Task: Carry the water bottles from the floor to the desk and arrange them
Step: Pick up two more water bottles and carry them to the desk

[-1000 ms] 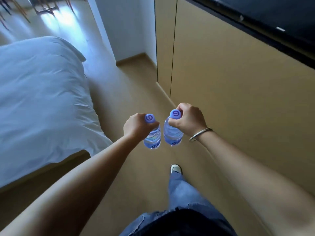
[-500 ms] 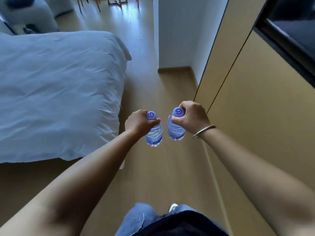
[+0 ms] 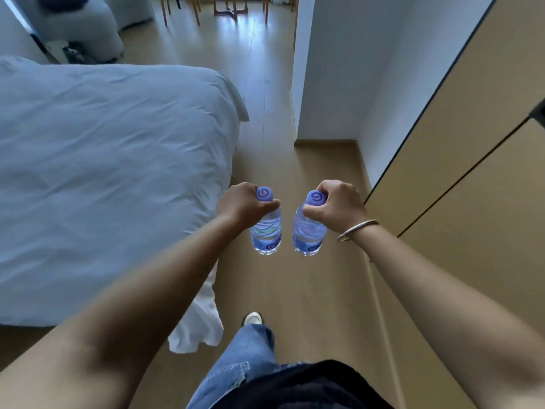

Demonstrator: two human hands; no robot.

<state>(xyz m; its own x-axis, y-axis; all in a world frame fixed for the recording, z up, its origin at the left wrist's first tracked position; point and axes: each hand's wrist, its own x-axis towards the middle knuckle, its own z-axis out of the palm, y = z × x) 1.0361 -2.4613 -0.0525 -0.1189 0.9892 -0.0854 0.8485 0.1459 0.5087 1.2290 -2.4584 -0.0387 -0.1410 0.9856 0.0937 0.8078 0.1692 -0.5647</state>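
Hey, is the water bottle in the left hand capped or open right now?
Capped. The left bottle carries its purple cap, gripped at the neck by the left hand.

Bottle necks hidden inside left hand and right hand, only purple caps and lower bodies of left bottle and right bottle showing. Bed cut off at left edge. Chair legs cropped at top. Label print too small to read. Desk nowhere visible.
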